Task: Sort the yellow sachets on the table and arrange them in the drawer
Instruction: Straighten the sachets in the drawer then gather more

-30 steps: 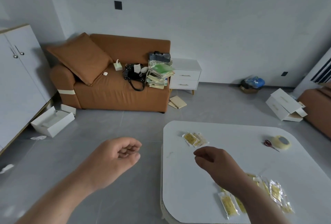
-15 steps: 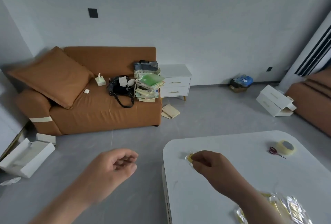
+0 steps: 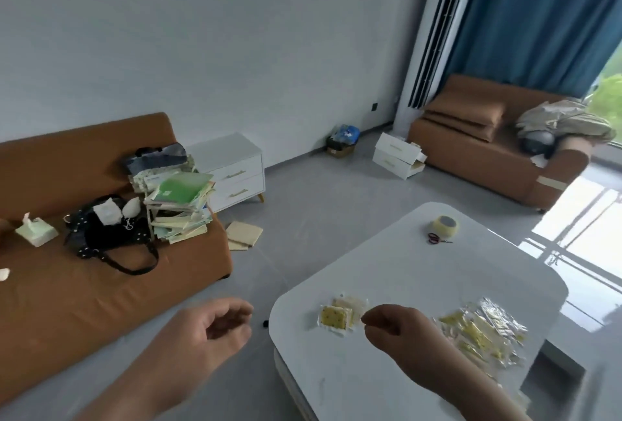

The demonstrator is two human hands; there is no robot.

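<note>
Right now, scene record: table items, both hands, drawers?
table: white, rounded corners
small stack: a few sachets, near left edge
loose pile: many sachets, to the right
tape roll: far end, red scissors beside it
left hand: off the table, curled, empty
right hand: fingers pinched beside small stack; grip unclear
drawers: two on floor, far side

daylight from right window (image 3: 606,90) | floor glare | motion blur | wide-angle edge distortion

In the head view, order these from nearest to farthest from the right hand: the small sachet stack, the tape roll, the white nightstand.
1. small sachet stack, just left of the right hand on the table.
2. tape roll, at the table's far edge.
3. white nightstand, against the wall beside the sofa.
</note>
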